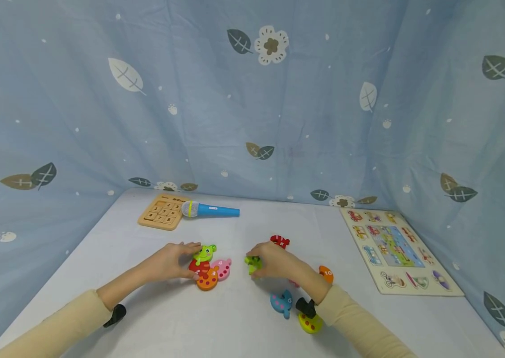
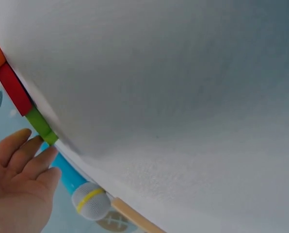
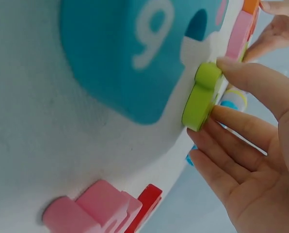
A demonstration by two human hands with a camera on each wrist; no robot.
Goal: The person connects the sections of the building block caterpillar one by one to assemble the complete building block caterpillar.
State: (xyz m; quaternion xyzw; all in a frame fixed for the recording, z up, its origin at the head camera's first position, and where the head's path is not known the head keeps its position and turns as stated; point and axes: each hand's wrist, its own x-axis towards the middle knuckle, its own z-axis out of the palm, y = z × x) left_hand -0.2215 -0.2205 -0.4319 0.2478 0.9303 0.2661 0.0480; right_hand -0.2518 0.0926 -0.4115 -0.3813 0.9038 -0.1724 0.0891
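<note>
A cluster of joined wooden number-puzzle pieces lies left of the middle: a green smiling head piece, a red piece, an orange piece and a pink piece. My left hand holds this cluster from its left side, thumb by the red and orange pieces, fingertips at the green head. To the right, my right hand pinches a loose green puzzle piece between thumb and fingers. Its face is mostly covered by that hand in the head view.
Near the right arm lie a blue numbered piece, a yellow-green piece, an orange piece marked 10 and a red piece. Behind stand a wooden number board and toy microphone; a picture puzzle board lies right.
</note>
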